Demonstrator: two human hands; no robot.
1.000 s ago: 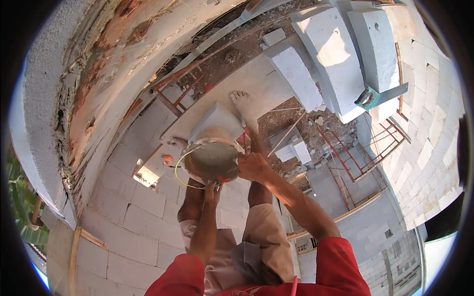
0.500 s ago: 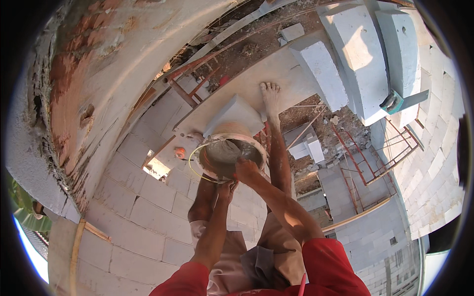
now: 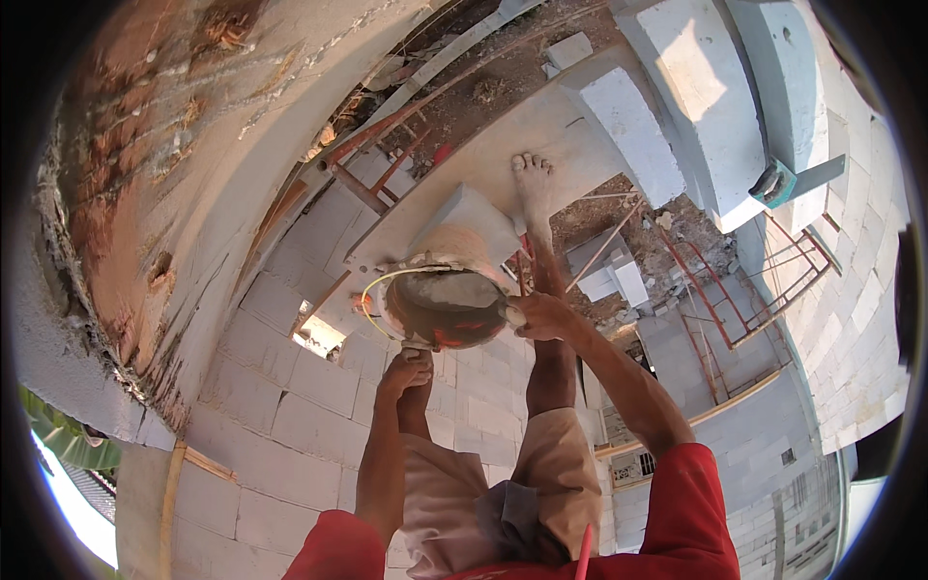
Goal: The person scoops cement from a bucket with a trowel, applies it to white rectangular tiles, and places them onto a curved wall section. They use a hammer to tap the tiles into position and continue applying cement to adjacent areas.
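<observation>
A mortar-smeared bucket (image 3: 456, 247) is in front of me above a board, its mouth tilted toward me. Wet grey mortar (image 3: 449, 288) lies inside, toward the far wall. My left hand (image 3: 412, 367) has its fingers curled at the near left rim. At the right rim my right hand (image 3: 537, 316) is closed on the edge. A thin yellowish hoop handle (image 3: 364, 298) stands out from the bucket's left side. Just beyond the bucket is a pale building block (image 3: 474, 215), partly hidden by it.
My bare foot (image 3: 533, 184) stands on the board (image 3: 483, 155). Large pale blocks (image 3: 691, 72) are stacked at the far right, bearing a teal-handled tool (image 3: 773, 184) with a flat grey blade. Red scaffold frames (image 3: 710, 300) stand below at right. A rough wall (image 3: 174, 174) rises at left.
My right hand has moved out of the bucket's mouth to its right rim. My left hand has shifted left along the near side. The bucket has tipped, and its handle has swung upward.
</observation>
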